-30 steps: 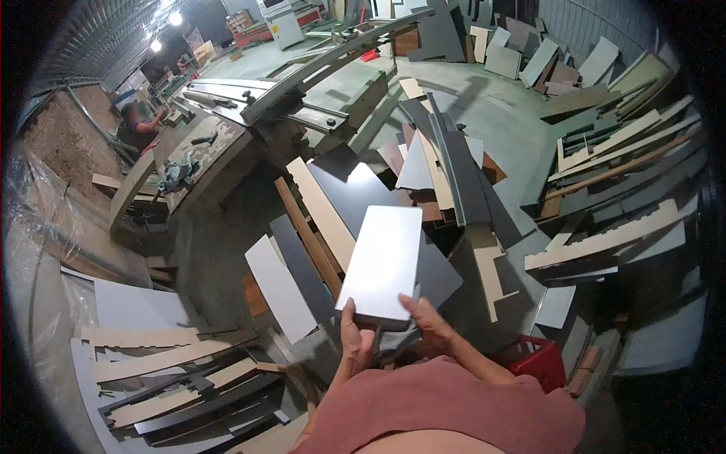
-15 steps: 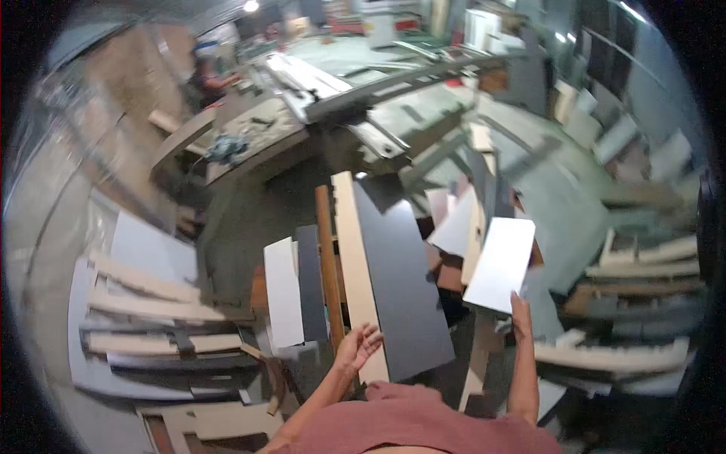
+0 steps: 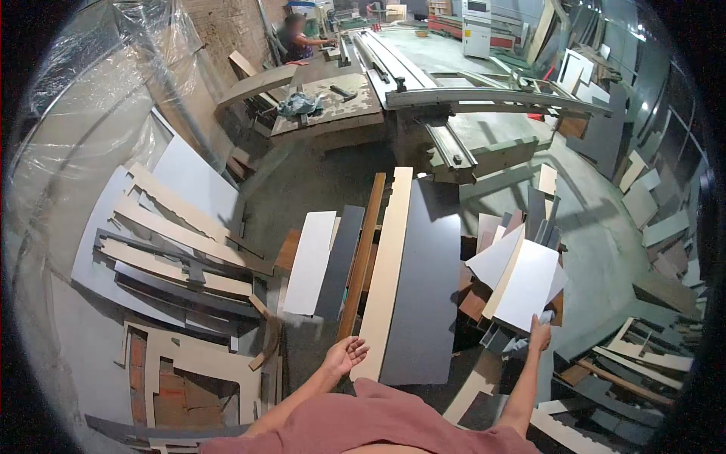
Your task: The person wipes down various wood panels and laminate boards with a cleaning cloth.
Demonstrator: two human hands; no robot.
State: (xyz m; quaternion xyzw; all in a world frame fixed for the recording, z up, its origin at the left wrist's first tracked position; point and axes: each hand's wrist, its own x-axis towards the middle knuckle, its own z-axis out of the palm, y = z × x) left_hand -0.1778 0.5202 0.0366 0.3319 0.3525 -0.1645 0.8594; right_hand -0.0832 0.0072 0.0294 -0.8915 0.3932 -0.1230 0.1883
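My right hand (image 3: 540, 333) grips the near edge of a white panel (image 3: 527, 284). The panel lies against a pile of offcuts on the right, and part of my fingers is hidden. A pale triangular piece (image 3: 491, 257) and a cream strip lie just left of it. My left hand (image 3: 346, 354) is palm up with loosely curled fingers and holds nothing. Close to it are a long cream board (image 3: 387, 280) and a narrow brown strip (image 3: 363, 257). A wide dark grey panel (image 3: 425, 295) lies beside the cream board.
Behind stands a sliding saw table (image 3: 499, 96) with long metal rails. A hammer (image 3: 342, 92) and a crumpled cloth (image 3: 299, 104) rest on a worn bench. Another person (image 3: 296, 39) is at the far left. Cut boards (image 3: 174, 219) lie on the left; more scraps (image 3: 658, 348) on the right.
My view has turned left, so the scene sits further right and is sharper. The white panel appears lower against the offcut pile, with my right hand still on it. My left hand remains empty.
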